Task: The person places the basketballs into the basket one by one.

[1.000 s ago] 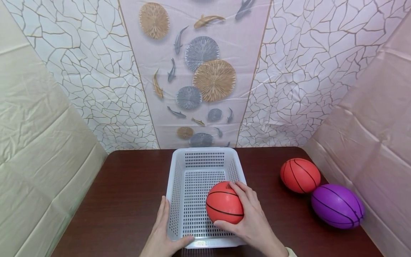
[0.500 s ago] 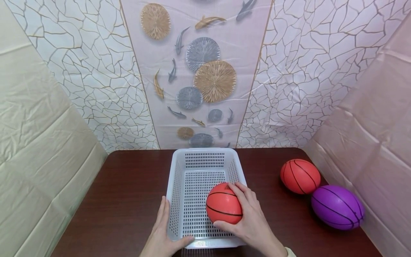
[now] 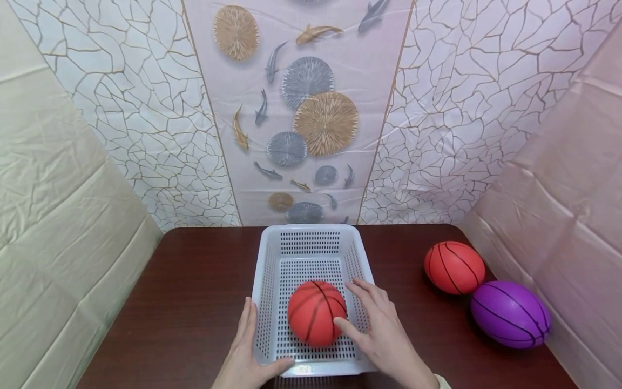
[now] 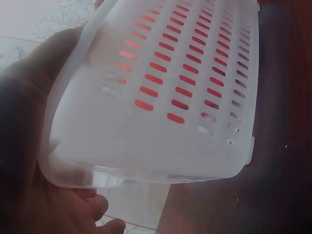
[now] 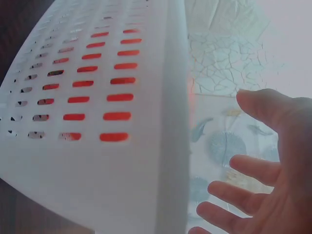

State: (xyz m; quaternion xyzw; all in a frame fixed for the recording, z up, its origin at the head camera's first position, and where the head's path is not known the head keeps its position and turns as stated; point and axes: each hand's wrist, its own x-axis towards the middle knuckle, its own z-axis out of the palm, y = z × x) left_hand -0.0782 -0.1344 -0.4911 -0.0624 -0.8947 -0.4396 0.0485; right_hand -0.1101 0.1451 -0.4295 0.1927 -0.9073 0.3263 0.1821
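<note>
A red toy basketball [image 3: 317,313] with black lines sits inside a white perforated plastic basket [image 3: 264,254], toward its near end. My left hand [image 3: 248,348] holds the basket's near left corner, fingers along the side and thumb over the front rim. In the left wrist view, the left hand [image 4: 53,195] is around that corner, and red shows through the slots. Over the basket's right rim is my right hand [image 3: 384,335], fingers spread with nothing in them, thumb tip right by the ball's right side. The right wrist view shows the right hand [image 5: 273,185] with its fingers apart above the rim.
A second red ball [image 3: 454,267] and a purple ball [image 3: 510,313] lie side by side at the right of the dark brown table [image 3: 194,302]. Cloth-covered walls [image 3: 559,189] enclose the table at the back and both sides.
My right hand has let go of the red basketball, which has rolled left and turned within the basket. The left hand has stayed on the basket's corner.
</note>
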